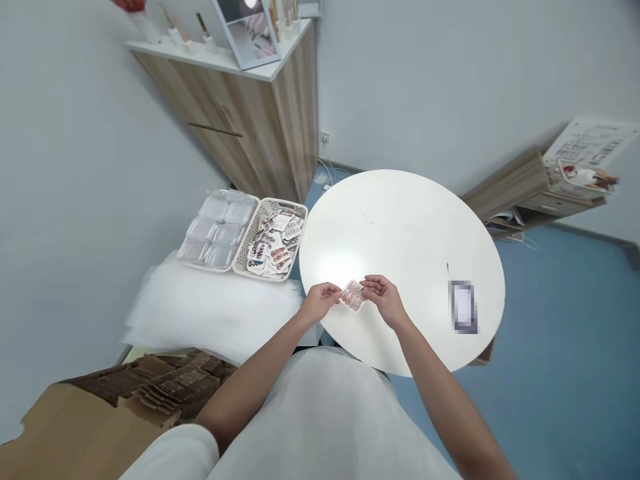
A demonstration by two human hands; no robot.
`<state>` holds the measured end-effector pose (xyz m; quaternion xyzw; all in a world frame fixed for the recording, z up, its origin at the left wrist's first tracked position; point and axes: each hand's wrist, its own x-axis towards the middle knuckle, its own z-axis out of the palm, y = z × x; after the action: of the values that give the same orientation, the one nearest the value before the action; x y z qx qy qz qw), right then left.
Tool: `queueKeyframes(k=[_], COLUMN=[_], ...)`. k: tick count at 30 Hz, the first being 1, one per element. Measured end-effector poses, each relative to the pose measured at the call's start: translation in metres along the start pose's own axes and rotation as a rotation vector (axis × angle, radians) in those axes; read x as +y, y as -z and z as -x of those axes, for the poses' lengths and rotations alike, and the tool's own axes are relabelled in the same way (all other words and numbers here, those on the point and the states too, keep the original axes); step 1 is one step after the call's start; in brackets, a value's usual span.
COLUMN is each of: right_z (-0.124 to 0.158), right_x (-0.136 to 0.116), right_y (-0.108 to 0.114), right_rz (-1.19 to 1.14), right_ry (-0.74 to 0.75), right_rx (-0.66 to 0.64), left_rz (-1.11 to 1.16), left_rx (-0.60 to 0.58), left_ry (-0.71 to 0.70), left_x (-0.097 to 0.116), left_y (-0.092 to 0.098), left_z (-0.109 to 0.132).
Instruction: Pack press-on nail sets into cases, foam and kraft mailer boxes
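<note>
Pack (353, 296): small, roughly square, of clear, shiny plastic with ribbed rows of glossy pinkish pieces, located over the near left part of the table (400, 213); whether it touches the top cannot be told. The left hand (321, 302) pinches its left edge between thumb and fingers; the right hand (385, 299) grips its right edge, the fingertips covering one corner. The table is round, smooth and white, with a glare patch beyond the pack. On its right side lies a dark-rimmed oblong item (465, 307), detail obscured by pixelation. To the left, a lattice-walled plastic basket (253, 235) holds loose printed cards (280, 255), beside stacked clear boxes (215, 230). Soft white sheeting (215, 307) lies below these, then a brown cardboard carton (85, 427), partly hidden by the left arm.
</note>
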<state>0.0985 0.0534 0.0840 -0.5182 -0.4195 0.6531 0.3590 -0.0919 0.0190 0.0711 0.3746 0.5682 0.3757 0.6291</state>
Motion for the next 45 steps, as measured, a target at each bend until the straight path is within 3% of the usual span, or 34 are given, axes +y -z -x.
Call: queueKeyframes(k=[5, 10, 15, 20, 30, 40, 45], right_z=[0.027, 0.045, 0.065, 0.079, 0.070, 0.012, -0.016], right_x=[0.005, 0.016, 0.032, 0.042, 0.058, 0.071, 0.082], right_y=[0.041, 0.070, 0.090, 0.093, 0.060, 0.000, -0.020], right_rz=[-0.102, -0.184, -0.201, -0.089, -0.061, 0.273, 0.357], right_ry=[0.007, 0.032, -0.010, -0.038, -0.087, -0.128, -0.066], right_rx=[0.067, 0.110, 0.124, 0.065, 0.132, 0.072, 0.009], left_rz=[-0.001, 0.066, 0.149, 0.127, -0.015, -0.252, -0.341], left_rx=[-0.125, -0.199, -0.164, -0.160, -0.089, 0.210, 0.320], left_ry=[0.096, 0.175, 0.232, 0.244, 0.122, 0.056, -0.003], left_x=[-0.003, -0.006, -0.011, -0.017, -0.030, -0.059, -0.063], left_y=[-0.046, -0.077, -0.093, -0.097, -0.081, -0.017, 0.002], left_z=[0.011, 0.018, 0.022, 0.023, 0.015, 0.002, -0.009])
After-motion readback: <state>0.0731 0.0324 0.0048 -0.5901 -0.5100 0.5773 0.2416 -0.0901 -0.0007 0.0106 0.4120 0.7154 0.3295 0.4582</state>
